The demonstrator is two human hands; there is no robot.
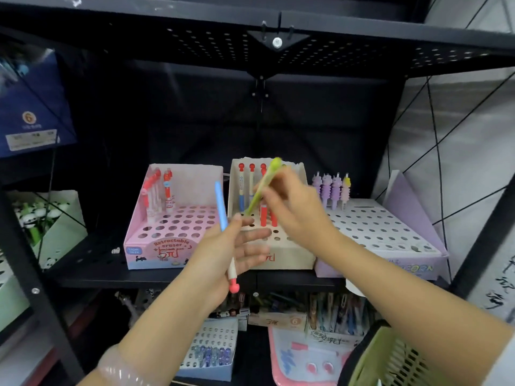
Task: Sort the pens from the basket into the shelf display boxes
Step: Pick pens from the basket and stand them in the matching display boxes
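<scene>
Pens held in both hands: green pen pinched by the right hand over the beige box; blue pen gripped by the left hand. Tip should be aimed at a free hole — 2 red pens stand close. Pink box, purple box and green basket are nearby.

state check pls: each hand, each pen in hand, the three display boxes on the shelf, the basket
left hand: holds the blue pen, other fingers spread
blue pen: near upright, pink end down
right hand: pinches the green pen
green pen: tilted, blurred, over the beige box
pink box: few pens at back, most holes bare
beige box: pens in back rows, front holes bare
purple box: four pens in back row
green basket: bottom right, contents not visible
</scene>
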